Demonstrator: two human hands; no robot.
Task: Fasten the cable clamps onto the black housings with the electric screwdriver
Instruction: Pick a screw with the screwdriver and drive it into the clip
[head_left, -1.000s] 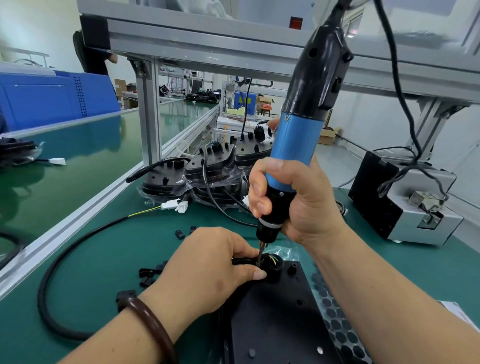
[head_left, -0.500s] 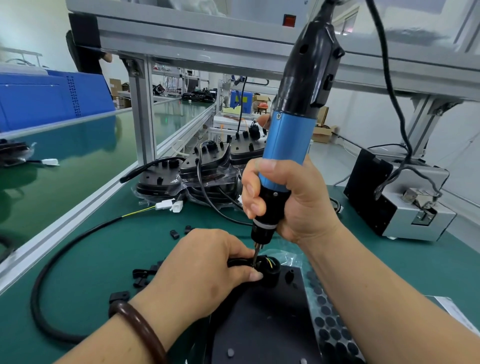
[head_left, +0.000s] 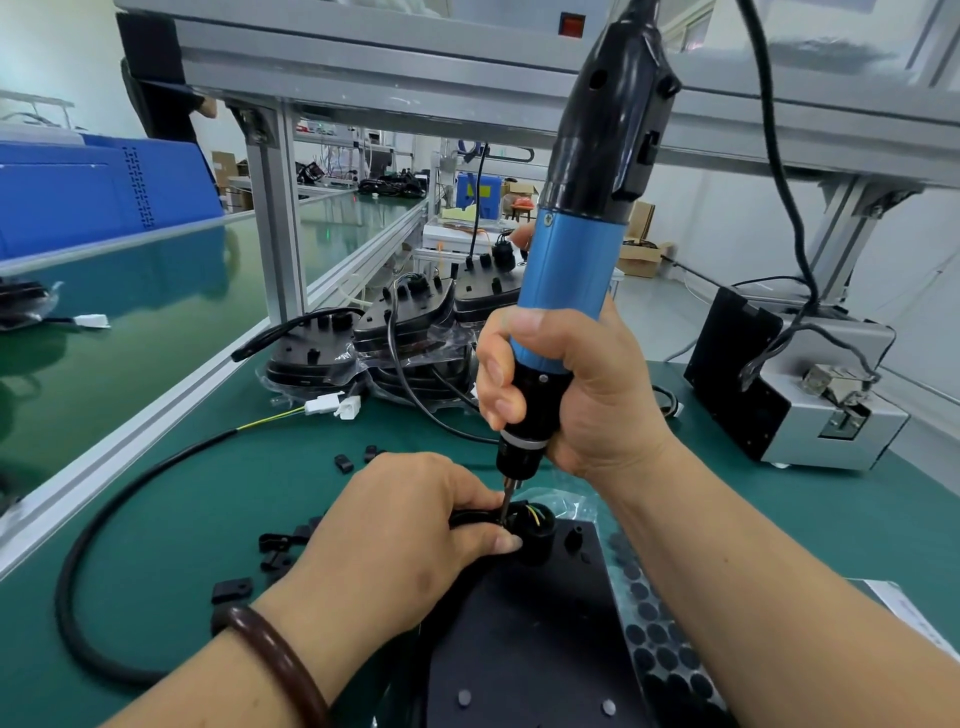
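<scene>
Nearest me lies the black housing, flat on the green bench, and I place everything from it. My left hand rests at its far edge. Its fingers are curled, pinching the black cable and, I judge, a cable clamp against the round boss; the clamp itself is hidden under them. Just above that spot my right hand has its fingers wrapped tight round the electric screwdriver. The tool's long axis stands nearly upright over the housing's far edge. Its top leans away from me and to the right, and its bit points down into the pinch. I judge this screw is being driven, though I cannot see whether it is seated. Several loose clamps lie left of the housing, so more fastening is left to do. Beyond the housing sits a stack of housings; whether those are finished I cannot tell.
</scene>
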